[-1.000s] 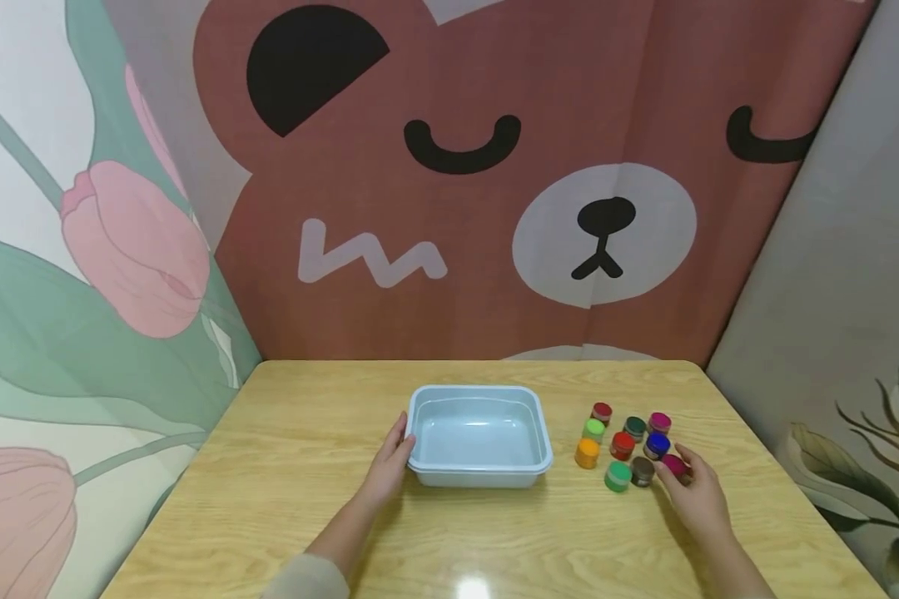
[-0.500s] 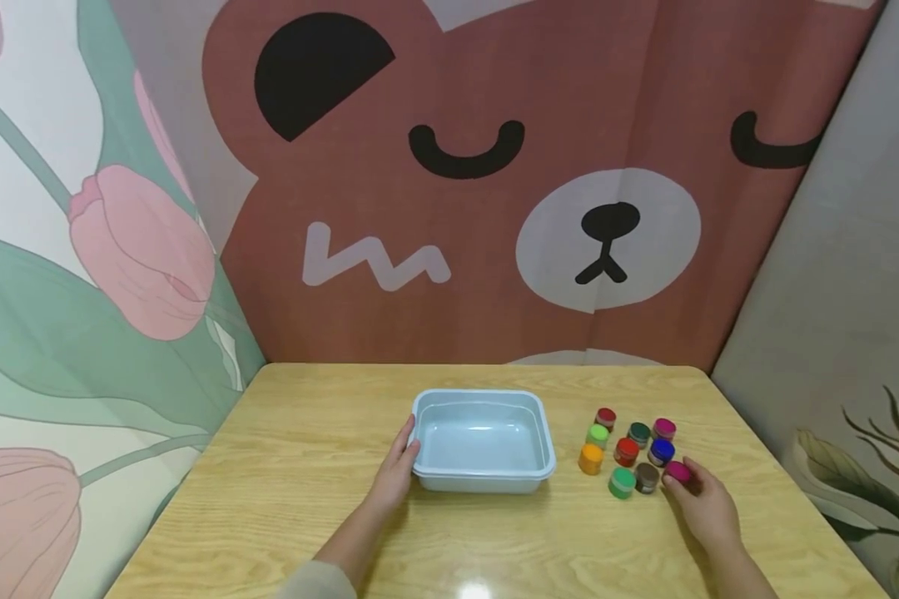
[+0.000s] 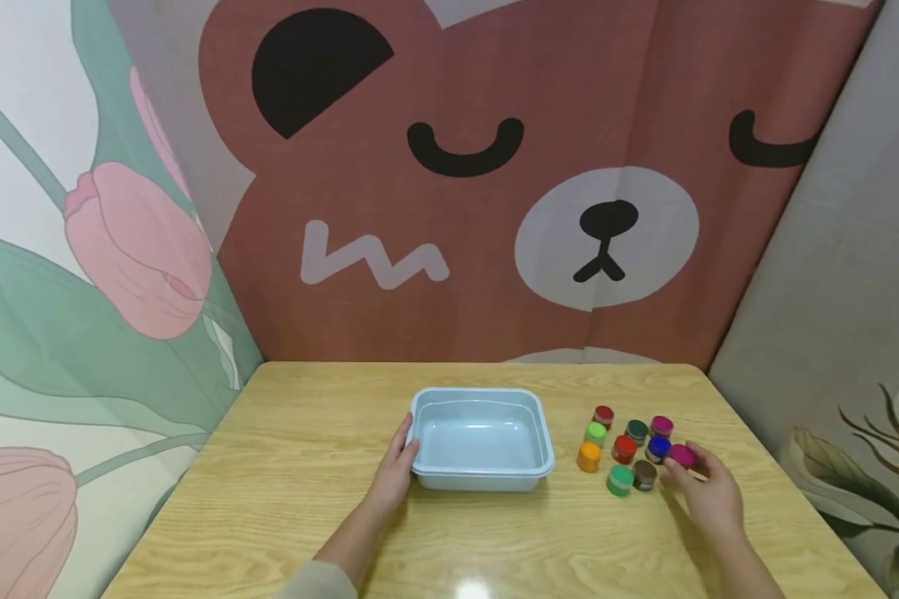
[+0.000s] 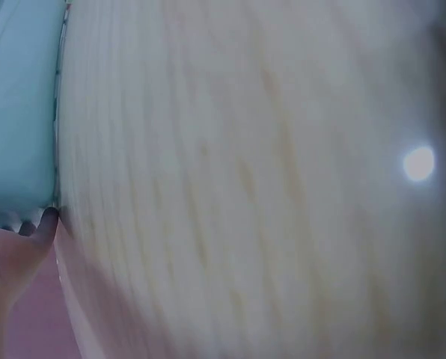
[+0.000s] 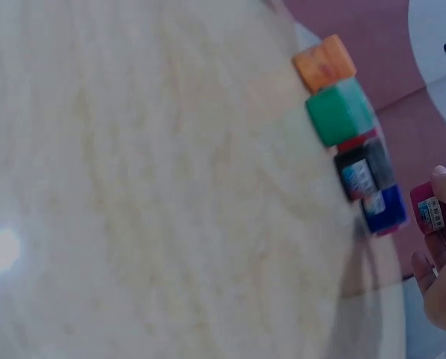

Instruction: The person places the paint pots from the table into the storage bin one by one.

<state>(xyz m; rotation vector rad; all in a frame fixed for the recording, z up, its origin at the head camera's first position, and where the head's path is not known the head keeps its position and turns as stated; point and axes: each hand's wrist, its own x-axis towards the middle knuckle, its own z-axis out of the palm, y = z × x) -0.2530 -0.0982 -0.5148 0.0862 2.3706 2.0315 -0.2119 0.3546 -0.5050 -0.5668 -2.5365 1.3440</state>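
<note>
Along the near left of the counter (image 3: 270, 516), see a pale sleeve (image 3: 318, 582) and, just beyond, the left hand (image 3: 392, 476), laid against the outer left wall of a light-blue tub (image 3: 479, 482). Looks extended along the wall rather than wrapped round it. Keep this contact light: enough to steady the tub, not enough to shove it to the right.

At the near right, find the right hand (image 3: 713, 497), pinching a magenta jar (image 3: 681, 456) between thumb and fingers, just to the right of the blue jar (image 3: 658, 450). Seems raised off the counter, judging by the gap beside it in the right wrist view. Hold the pinch on the sides, firm and even, and keep the lid level.

Mind the cluster to the left of these fingers, and give it room to avoid tipping anything with a knuckle. Watch the green jar (image 3: 619, 480) and the brown jar (image 3: 644, 476) first, being nearest; then the orange jar (image 3: 588, 457) and the red jar (image 3: 624, 449); farther on, the light-green jar (image 3: 595, 433) and the dark-green jar (image 3: 635, 432); farthest, the pink jar (image 3: 662, 426) and the dark-red jar (image 3: 603, 416). Beyond the far edge, note a bear-print backdrop (image 3: 457, 200).
</note>
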